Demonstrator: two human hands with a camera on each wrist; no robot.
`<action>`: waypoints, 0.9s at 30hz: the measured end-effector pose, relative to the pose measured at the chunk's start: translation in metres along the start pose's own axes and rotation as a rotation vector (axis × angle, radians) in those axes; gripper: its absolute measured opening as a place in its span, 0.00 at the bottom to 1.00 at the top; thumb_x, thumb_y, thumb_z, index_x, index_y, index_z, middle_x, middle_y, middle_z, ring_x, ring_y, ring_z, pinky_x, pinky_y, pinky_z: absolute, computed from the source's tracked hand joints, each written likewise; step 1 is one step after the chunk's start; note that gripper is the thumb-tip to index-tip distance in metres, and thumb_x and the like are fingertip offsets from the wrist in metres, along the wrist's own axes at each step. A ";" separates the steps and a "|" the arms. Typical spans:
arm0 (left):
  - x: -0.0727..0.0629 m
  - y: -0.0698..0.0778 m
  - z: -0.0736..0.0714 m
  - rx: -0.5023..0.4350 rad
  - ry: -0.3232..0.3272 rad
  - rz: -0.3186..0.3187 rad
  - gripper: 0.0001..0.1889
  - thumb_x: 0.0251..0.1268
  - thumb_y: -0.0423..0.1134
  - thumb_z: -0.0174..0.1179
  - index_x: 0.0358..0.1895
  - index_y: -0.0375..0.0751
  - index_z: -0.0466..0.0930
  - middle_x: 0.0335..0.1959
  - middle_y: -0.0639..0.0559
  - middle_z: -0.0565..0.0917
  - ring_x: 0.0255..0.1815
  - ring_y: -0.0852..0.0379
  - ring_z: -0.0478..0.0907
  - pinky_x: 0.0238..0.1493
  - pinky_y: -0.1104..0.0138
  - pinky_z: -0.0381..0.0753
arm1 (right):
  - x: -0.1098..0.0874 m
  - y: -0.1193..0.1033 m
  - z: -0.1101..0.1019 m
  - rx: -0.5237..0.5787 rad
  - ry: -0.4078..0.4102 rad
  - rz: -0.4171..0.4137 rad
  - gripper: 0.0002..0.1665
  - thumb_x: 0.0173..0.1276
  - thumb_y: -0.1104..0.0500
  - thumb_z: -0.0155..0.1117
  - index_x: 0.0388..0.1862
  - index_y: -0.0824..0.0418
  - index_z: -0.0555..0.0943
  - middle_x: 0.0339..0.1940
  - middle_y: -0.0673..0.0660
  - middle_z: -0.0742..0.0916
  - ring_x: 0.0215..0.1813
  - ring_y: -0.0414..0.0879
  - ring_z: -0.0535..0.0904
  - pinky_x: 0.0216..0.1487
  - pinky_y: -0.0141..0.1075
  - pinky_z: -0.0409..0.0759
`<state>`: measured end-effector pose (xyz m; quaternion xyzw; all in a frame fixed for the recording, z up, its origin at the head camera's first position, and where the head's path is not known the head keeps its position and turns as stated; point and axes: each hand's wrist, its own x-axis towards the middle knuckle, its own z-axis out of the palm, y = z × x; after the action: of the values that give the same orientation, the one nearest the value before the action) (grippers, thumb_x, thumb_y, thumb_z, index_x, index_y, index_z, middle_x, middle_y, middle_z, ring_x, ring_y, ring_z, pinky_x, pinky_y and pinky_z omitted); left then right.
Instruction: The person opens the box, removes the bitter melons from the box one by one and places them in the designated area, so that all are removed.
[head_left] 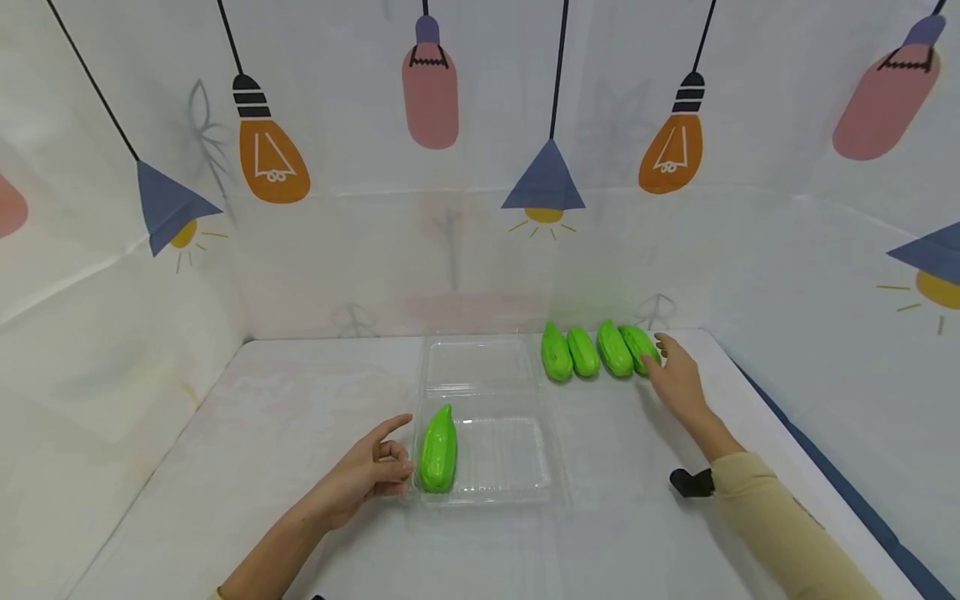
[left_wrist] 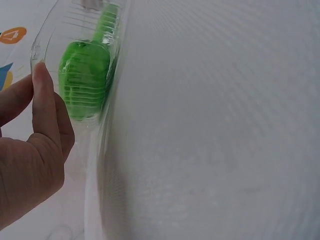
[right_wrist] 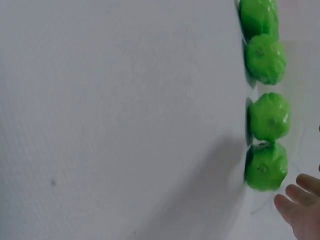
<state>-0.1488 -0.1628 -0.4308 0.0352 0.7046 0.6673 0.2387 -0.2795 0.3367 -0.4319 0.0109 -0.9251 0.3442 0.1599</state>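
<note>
A clear plastic clamshell container lies unfolded on the table, its lid laid back on the far side. One glossy green gourd-like vegetable rests lengthwise along the left side of its base. My left hand pinches the container's left rim; thumb and finger meet at that edge in the left wrist view. At the back right, several similar green vegetables stand in a row. My right hand reaches to the rightmost vegetable, thumb and fingers spread around its right side; contact cannot be told.
The white tabletop ends against a pale curtain printed with hanging lamps, which also rises on both sides. A black strap piece hangs at the right sleeve. The row's leftmost vegetable sits just right of the container lid.
</note>
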 end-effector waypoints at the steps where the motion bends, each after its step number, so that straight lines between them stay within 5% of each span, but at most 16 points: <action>1: 0.000 0.000 0.000 0.000 0.001 0.000 0.43 0.68 0.34 0.62 0.79 0.49 0.46 0.38 0.52 0.72 0.37 0.59 0.78 0.43 0.67 0.86 | 0.000 -0.003 0.001 0.008 0.006 -0.011 0.34 0.76 0.55 0.52 0.73 0.73 0.61 0.67 0.77 0.72 0.67 0.72 0.69 0.64 0.65 0.70; 18: 0.001 0.000 -0.001 0.008 0.004 0.007 0.43 0.67 0.34 0.62 0.79 0.49 0.46 0.39 0.52 0.72 0.37 0.58 0.78 0.43 0.66 0.87 | -0.011 -0.062 0.014 0.130 -0.037 -0.209 0.30 0.74 0.58 0.59 0.71 0.68 0.67 0.66 0.71 0.76 0.65 0.66 0.73 0.61 0.61 0.76; 27: 0.000 -0.001 -0.001 0.005 -0.003 0.012 0.43 0.68 0.34 0.62 0.79 0.49 0.46 0.39 0.51 0.72 0.37 0.58 0.78 0.43 0.67 0.87 | -0.015 -0.083 0.017 0.176 -0.139 -0.250 0.35 0.71 0.56 0.64 0.73 0.65 0.67 0.71 0.68 0.74 0.65 0.67 0.74 0.61 0.61 0.76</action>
<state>-0.1494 -0.1642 -0.4319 0.0411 0.7056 0.6670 0.2357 -0.2600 0.2613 -0.3964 0.1636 -0.8917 0.3997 0.1353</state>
